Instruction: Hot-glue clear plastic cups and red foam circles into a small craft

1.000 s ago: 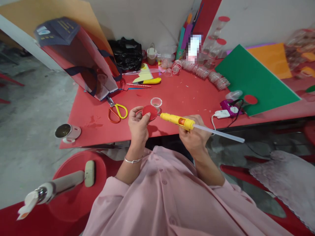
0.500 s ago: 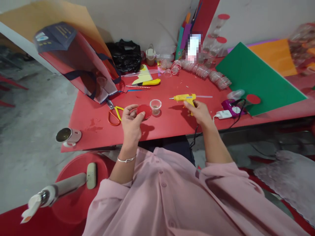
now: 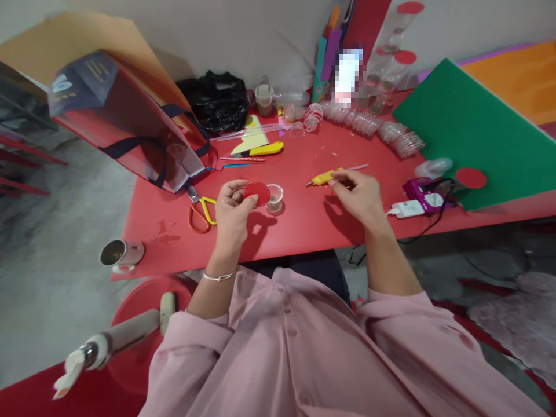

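Observation:
My left hand [image 3: 232, 211] pinches a round red disc [image 3: 256, 193] just above the red table [image 3: 304, 214], right beside a small clear plastic cup [image 3: 274, 197]. My right hand [image 3: 358, 194] rests by a yellow glue gun [image 3: 324, 176] that lies on its side on the table, a clear glue stick poking out of its back. The fingers are loosely curled and touch the gun's rear end.
Yellow-and-orange scissors [image 3: 200, 211], a yellow utility knife [image 3: 263, 150], a red bag [image 3: 130, 121], a row of clear lids [image 3: 373, 127], a green sheet [image 3: 473, 133], a purple device [image 3: 428, 197] with a white plug. A metal cup [image 3: 115, 253] sits at the table's left corner.
My right hand carried the glue gun away from the disc and laid it on the table to the right. My left hand brought the red disc up next to the clear cup.

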`<state>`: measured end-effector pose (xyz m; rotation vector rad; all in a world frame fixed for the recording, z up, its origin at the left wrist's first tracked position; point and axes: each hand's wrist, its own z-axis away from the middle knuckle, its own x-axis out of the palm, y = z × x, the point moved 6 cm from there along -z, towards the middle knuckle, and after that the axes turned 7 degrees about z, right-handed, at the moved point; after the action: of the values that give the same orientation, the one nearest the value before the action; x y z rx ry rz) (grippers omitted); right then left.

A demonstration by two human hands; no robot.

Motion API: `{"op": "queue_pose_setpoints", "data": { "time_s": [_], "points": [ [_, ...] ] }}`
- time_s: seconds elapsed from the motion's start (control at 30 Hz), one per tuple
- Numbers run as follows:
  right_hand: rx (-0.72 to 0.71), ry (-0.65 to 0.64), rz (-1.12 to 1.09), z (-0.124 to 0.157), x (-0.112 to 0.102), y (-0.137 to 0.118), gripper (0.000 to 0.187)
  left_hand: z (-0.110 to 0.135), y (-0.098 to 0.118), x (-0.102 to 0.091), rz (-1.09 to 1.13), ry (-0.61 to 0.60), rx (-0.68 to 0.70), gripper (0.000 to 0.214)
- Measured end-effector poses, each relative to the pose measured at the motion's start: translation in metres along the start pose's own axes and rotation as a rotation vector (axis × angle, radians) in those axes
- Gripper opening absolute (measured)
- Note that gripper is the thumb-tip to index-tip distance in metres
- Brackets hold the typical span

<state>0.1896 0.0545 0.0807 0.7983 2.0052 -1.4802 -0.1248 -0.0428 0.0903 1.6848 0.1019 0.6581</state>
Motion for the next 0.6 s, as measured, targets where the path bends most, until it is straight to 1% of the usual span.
{"op": "queue_pose_setpoints", "data": {
  "time_s": [0.1,0.17,0.23,0.33,0.43,0.53,0.6],
  "points": [
    [-0.037,-0.027,-0.147,0.013,0.011,-0.01,0.027,-0.001,0.007,0.008,-0.183,-0.033,0.15,0.042],
    [-0.05,-0.02,-0.183,0.02,0.018,-0.01,0.026,0.0,0.009,0.01,-0.33,-0.03,0.277,0.046],
    [-0.039,-0.013,-0.204,0.027,0.025,-0.007,0.026,-0.001,0.007,0.012,-0.436,-0.035,0.374,0.05],
    [-0.009,0.008,-0.237,0.035,0.031,0.001,0.026,-0.008,-0.002,0.012,-0.552,-0.071,0.451,0.048],
    [0.01,0.034,-0.259,0.041,0.034,0.009,0.026,-0.018,-0.009,0.013,-0.627,-0.114,0.509,0.043],
    [0.015,0.065,-0.256,0.045,0.034,0.019,0.026,-0.025,-0.012,0.019,-0.736,-0.199,0.592,0.045],
    [0.013,0.089,-0.241,0.046,0.034,0.025,0.027,-0.027,-0.013,0.024,-0.865,-0.244,0.648,0.047]
  ]
}}
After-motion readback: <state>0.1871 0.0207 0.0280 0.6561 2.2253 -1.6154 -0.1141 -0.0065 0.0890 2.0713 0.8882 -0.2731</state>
